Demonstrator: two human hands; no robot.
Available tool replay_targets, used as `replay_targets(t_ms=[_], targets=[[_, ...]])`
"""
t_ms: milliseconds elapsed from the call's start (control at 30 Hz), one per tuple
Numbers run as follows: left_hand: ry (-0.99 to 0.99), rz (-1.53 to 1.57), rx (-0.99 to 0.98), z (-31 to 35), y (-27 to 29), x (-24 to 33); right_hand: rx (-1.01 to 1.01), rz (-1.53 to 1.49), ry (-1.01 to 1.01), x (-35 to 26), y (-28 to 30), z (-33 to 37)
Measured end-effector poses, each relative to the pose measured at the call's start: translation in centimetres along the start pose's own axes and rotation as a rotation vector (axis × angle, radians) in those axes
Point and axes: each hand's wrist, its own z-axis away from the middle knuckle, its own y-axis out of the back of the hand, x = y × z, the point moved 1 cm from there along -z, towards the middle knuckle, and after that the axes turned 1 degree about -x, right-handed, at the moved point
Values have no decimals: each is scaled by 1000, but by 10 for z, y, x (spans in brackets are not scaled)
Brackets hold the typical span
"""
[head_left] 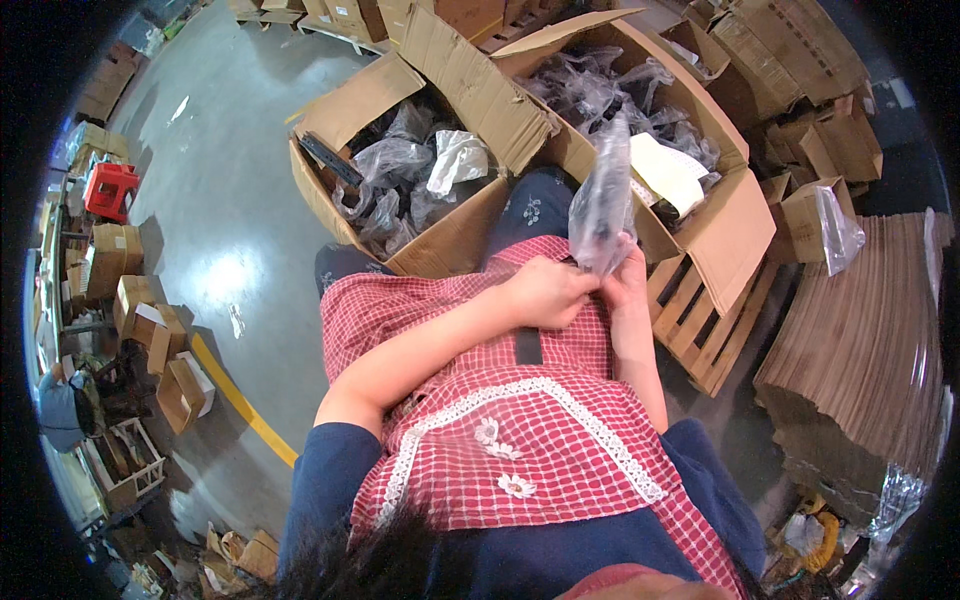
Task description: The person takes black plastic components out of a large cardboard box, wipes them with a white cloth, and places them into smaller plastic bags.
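Observation:
Just above my lap, a clear plastic bag (600,205) stands up from my hands, with something dark inside that I cannot make out. My left hand (557,294) is closed at its lower end, fingers curled in. On the bag's right side my right hand (625,277) grips it, the fingertips pressed on the plastic. Directly in front is an open cardboard box (450,235) of crumpled plastic bags (385,165), with a white piece of wrapping (458,162) on top. A second open box (735,215) to the right holds more plastic bags (580,80) and a pale yellow sheet (668,172).
A wooden pallet (705,330) shows under the right-hand box. Tall stacks of flattened cardboard (850,340) rise at the right. On the left, a yellow floor line (240,400) runs past small open boxes (180,395) and a red plastic stool (110,190).

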Motion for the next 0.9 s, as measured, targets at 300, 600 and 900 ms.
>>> replay_targets(t_ms=[300, 600, 900], targets=[[681, -34, -100, 58, 106, -46, -184, 74, -110, -31, 32, -12], [930, 1711, -182, 31, 133, -4, -666, 599, 177, -43, -29, -13], [874, 2072, -48, 25, 90, -3, -510, 579, 106, -75, -50, 3]])
